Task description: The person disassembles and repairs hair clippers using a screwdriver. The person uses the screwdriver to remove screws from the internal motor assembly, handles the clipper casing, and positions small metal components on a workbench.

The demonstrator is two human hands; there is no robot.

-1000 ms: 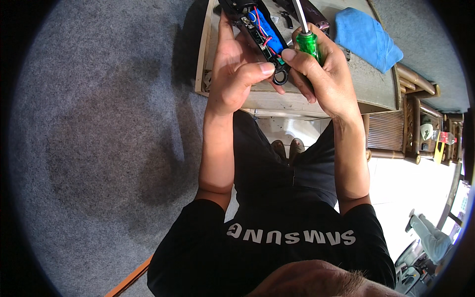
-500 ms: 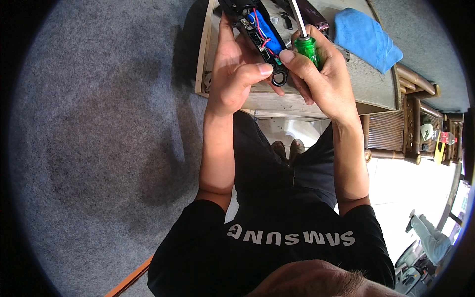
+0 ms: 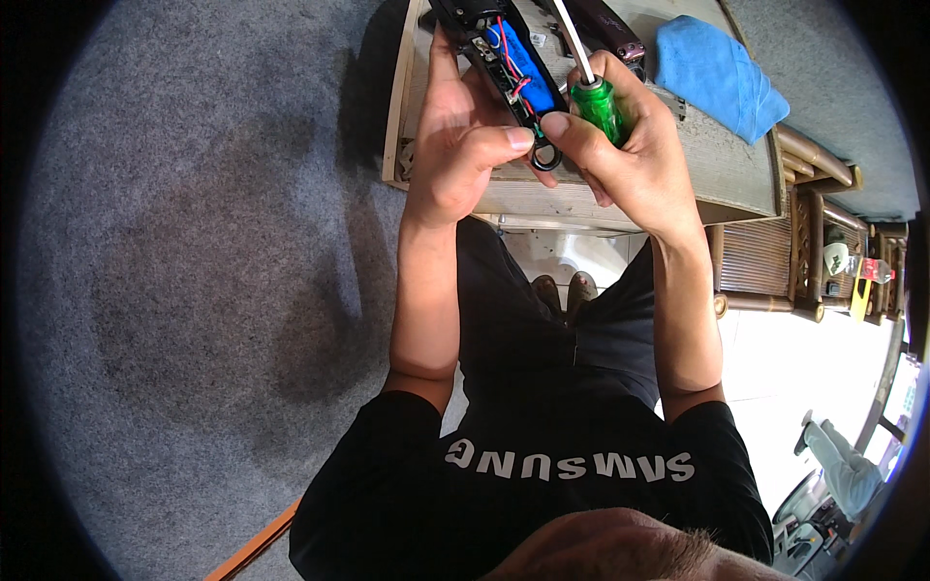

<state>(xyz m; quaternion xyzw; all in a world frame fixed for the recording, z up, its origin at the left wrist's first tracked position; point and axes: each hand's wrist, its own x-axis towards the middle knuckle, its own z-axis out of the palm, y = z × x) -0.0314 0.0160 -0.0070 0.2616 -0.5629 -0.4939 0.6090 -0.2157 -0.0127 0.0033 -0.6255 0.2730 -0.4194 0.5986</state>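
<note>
My left hand [image 3: 465,145] is closed round an opened black handheld device [image 3: 554,92], long and narrow with a loop at its near end. Inside its casing lie a blue battery-like block [image 3: 523,73], red wires and a small green board at the near end. My left thumb presses beside that board. A screwdriver [image 3: 598,111] with a clear green handle is gripped in my right hand [image 3: 630,145], its metal shaft pointing up and away. The right thumb tip touches the device's near right edge. The screwdriver's tip lies outside the picture.
Under my hands is a worn wooden table [image 3: 717,174] with raised edges. A blue folded cloth [image 3: 717,77] lies at its right, beside a dark maroon device [image 3: 605,29]. A bamboo bench [image 3: 760,257] stands to the right, and grey carpet [image 3: 213,242] spreads at the left.
The screwdriver has tilted, its shaft leaning further left and its handle a little lower. My right thumb has shifted slightly down and left. The left hand and the device have hardly moved.
</note>
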